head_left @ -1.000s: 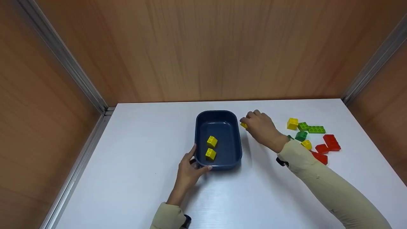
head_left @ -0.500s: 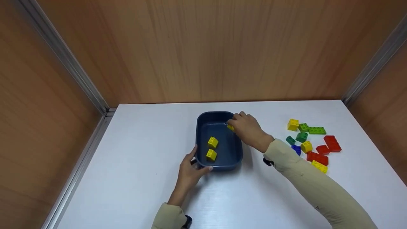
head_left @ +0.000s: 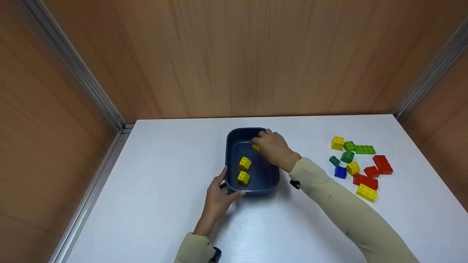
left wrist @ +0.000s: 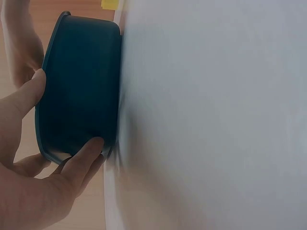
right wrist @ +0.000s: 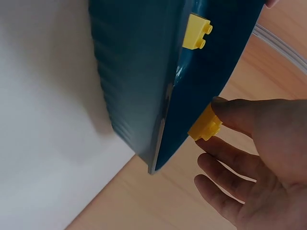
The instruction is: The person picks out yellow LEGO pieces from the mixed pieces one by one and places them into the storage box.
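Note:
My left hand (head_left: 216,197) grips the near-left corner of a dark blue rectangular tub (head_left: 270,190), thumb on the front rim and fingers along the left side. In the left wrist view its fingertips press the wall of the tub (left wrist: 81,86). Over the far right part of the tub, my right hand (head_left: 272,148) pinches a yellow toy brick (right wrist: 206,124) between thumb and index finger; the other fingers are loosely bent. Two yellow bricks, a farther one (head_left: 245,163) and a nearer one (head_left: 243,178), lie on the tub's floor.
Loose bricks lie on the white table right of the tub: a yellow one (head_left: 337,143), a light green one (head_left: 365,149), a blue one (head_left: 340,172), a red one (head_left: 382,164) and several others. A wooden panel (head_left: 234,58) stands behind the table.
My right hand has moved left with the yellow brick, from outside the tub's right side to over its inside. The left hand keeps its grip on the tub.

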{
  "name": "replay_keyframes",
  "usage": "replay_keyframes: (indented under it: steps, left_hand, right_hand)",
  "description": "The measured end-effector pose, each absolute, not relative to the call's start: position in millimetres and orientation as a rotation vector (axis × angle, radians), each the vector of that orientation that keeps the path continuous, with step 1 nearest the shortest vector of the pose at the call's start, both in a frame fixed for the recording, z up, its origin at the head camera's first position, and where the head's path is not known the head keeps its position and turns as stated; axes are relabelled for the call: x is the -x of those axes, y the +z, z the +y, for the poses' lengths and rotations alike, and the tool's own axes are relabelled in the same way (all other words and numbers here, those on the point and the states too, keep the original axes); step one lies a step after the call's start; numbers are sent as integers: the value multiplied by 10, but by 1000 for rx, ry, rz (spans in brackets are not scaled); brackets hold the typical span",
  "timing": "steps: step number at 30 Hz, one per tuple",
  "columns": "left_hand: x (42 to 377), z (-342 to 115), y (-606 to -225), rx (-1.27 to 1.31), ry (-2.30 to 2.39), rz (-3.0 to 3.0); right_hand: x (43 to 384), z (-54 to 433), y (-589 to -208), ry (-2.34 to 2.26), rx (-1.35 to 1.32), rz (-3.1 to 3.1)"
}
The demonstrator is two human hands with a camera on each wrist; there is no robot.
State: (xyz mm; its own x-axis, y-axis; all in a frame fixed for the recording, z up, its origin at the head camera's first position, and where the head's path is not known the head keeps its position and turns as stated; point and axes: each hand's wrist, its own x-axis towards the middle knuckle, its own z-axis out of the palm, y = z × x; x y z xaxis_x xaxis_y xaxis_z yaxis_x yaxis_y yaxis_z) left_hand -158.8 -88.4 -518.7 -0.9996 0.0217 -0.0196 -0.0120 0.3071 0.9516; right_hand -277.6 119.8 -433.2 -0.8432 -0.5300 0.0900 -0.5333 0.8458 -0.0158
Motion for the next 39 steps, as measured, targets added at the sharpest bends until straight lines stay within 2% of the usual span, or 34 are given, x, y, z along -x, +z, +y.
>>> replay_keyframes:
  steps: [39]
  left_hand:
    - [1594, -894, -5202, -27, 1898, 2448]
  right_hand:
    - [3039, 751, -4395, 155, -803, -3152]
